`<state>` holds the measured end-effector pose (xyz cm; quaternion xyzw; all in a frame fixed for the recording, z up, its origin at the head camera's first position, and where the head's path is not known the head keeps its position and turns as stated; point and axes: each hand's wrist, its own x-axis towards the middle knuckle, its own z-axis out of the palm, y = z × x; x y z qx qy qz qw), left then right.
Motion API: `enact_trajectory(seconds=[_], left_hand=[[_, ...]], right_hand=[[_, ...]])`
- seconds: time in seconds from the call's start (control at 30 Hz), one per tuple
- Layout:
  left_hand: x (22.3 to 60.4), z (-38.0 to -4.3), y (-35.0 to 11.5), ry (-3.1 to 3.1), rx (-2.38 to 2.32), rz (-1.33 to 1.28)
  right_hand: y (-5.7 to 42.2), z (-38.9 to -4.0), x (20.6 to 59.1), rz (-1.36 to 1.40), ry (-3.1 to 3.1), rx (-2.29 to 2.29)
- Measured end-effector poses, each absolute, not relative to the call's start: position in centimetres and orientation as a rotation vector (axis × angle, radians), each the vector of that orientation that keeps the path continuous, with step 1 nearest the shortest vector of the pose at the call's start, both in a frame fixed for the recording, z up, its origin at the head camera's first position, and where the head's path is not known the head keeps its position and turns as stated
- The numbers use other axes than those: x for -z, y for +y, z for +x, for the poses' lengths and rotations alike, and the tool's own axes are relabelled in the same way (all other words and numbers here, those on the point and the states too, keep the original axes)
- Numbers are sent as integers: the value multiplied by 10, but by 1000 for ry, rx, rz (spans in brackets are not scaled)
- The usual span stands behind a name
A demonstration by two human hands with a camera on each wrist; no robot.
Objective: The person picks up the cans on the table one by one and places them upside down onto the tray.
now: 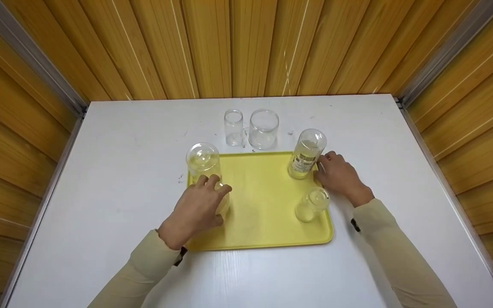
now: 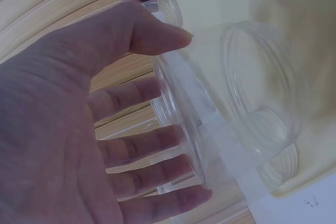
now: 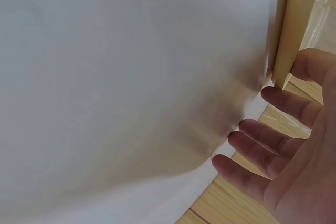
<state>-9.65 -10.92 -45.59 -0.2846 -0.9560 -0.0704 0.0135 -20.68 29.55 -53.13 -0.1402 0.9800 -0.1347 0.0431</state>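
My left hand reaches over an upturned clear jar at the tray's left side. In the left wrist view my thumb and spread fingers hold it near its base, with the threaded rim facing the tray. Just behind it stands another upturned clear jar. My right hand is at the right edge of the yellow tray. Its thumb and index finger touch the tray's rim; the other fingers lie loosely extended. Close to that hand are a tall clear labelled bottle and a small clear jar, both on the tray.
Behind the tray, a narrow clear jar and a wider clear jar stand on the white table. Wood-patterned panels enclose the table at the back and both sides.
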Motion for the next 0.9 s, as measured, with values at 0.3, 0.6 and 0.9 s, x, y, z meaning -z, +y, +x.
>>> enact_trajectory(seconds=[0.3, 0.6, 0.9], left_hand=[[460, -97, -110, -2966, 226, -882], [465, -99, -111, -2986, 263, -868], [469, -98, -112, -2965, 318, -866]], right_hand=[[297, -204, 535, -478, 3039, 386], [298, -203, 538, -458, 3048, 378], [298, -202, 540, -470, 3056, 340]])
